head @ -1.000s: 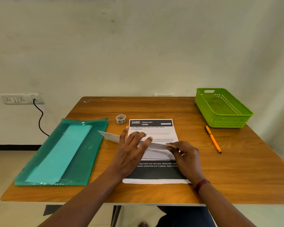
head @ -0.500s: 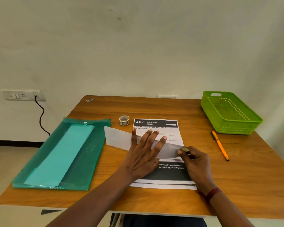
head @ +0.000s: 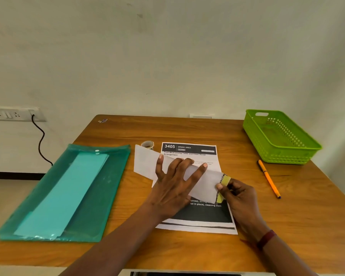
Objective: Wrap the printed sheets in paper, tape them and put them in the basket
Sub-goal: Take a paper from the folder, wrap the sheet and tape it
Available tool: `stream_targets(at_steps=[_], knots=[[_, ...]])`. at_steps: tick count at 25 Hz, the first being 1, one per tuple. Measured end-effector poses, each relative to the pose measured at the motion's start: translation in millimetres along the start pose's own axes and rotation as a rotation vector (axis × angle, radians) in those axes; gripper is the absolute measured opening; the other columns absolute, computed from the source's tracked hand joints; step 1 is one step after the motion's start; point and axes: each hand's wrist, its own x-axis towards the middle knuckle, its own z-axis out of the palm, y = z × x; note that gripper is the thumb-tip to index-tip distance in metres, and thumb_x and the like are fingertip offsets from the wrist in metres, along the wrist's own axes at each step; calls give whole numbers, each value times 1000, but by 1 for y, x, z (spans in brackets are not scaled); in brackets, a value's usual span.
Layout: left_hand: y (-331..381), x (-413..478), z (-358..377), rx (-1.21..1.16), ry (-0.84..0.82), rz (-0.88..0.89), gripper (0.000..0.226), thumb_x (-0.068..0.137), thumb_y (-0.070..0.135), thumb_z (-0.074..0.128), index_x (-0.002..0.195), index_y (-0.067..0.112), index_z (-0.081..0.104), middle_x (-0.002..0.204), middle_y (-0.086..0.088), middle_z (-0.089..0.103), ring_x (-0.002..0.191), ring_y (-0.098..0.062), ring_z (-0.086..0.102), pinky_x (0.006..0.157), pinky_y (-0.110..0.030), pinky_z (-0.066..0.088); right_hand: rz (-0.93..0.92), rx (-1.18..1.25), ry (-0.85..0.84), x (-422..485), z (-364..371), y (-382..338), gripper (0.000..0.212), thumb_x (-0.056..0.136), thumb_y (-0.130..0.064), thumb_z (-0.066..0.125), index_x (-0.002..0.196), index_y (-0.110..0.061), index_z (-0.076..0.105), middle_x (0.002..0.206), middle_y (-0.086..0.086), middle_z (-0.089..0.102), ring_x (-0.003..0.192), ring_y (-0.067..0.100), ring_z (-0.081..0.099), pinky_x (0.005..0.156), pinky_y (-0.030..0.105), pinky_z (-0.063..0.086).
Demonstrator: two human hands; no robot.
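A stack of printed sheets [head: 189, 154] headed "3405 DINING AREA" lies flat in the middle of the wooden table [head: 187, 128]. A folded white paper strip [head: 145, 163] slants across it, lifted on edge. My left hand [head: 173, 184] lies spread over the strip's middle with straight fingers. My right hand [head: 237, 196] pinches the strip's right end, where a yellowish piece [head: 225, 179] shows. A small tape roll [head: 147, 144] stands just beyond the strip's left end. The green basket [head: 287, 154] sits empty at the far right.
A green plastic folder [head: 108, 188] with a light teal sheet [head: 64, 194] inside covers the table's left side. An orange pen [head: 268, 180] lies between the sheets and the basket. A wall socket [head: 14, 114] with a black cable is on the left.
The white strip has risen from nearly flat to standing on edge across the sheets. Both hands shifted slightly up and right with it, and the yellowish piece came into view at its right end.
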Motion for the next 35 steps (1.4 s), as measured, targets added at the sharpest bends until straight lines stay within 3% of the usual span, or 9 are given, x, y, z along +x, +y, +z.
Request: stream_targets(at_steps=[3,7,11,14,19,26,29,31,35], knots=[[-10,7,2,-7,-11,-14,112,59,58,79,150,25,23,140,-12,34,132,-31,32,112,-61,2,6,48,-91,20,-2,-14,16,85,-19,64,97,-13,73,95,2,76,87,21,73,67,30,60],[-27,25,2,-19,-22,-125,123,54,62,77,152,25,13,151,-12,24,142,-32,20,113,-63,2,-59,13,-240,66,1,-34,24,81,-22,68,98,-6,74,97,7,75,90,29,71,76,40,60],[-41,43,8,-38,50,-241,123,53,60,79,151,22,15,136,-10,33,131,-30,31,114,-59,-3,-42,101,-326,103,8,-44,25,82,-21,66,105,-11,72,100,10,75,92,32,70,79,44,58],[-44,38,23,-45,45,-330,124,50,52,85,150,23,18,134,-9,33,129,-29,32,113,-59,0,-58,116,-375,116,9,-23,22,88,-11,62,108,-6,71,100,16,73,82,30,65,70,40,53],[-39,26,48,-6,60,-299,110,54,40,85,147,27,27,134,-8,36,129,-29,33,113,-55,-3,-1,91,-316,100,17,15,25,86,13,59,96,-7,72,79,2,72,64,11,58,60,28,49],[-31,25,48,24,110,-313,98,58,35,83,142,30,33,133,-11,36,130,-32,32,111,-63,5,-119,48,-230,96,25,14,18,78,5,73,92,-6,77,89,19,74,82,45,66,76,54,54],[-29,24,45,30,131,-319,96,57,31,83,141,31,36,132,-11,36,130,-32,31,111,-63,3,-165,-6,-216,92,29,10,26,81,5,71,82,-19,79,78,13,74,66,27,66,65,46,56],[-29,22,43,48,136,-326,101,54,28,85,142,31,36,132,-12,36,131,-32,30,111,-61,0,-185,-73,-146,93,27,12,16,82,-2,72,81,-17,78,73,8,73,61,19,62,62,43,56],[-27,20,40,58,150,-357,103,52,19,86,142,32,38,131,-11,38,130,-31,31,109,-62,4,-181,-148,10,101,19,27,8,82,-3,72,77,-8,75,66,7,69,60,26,62,60,48,54]])
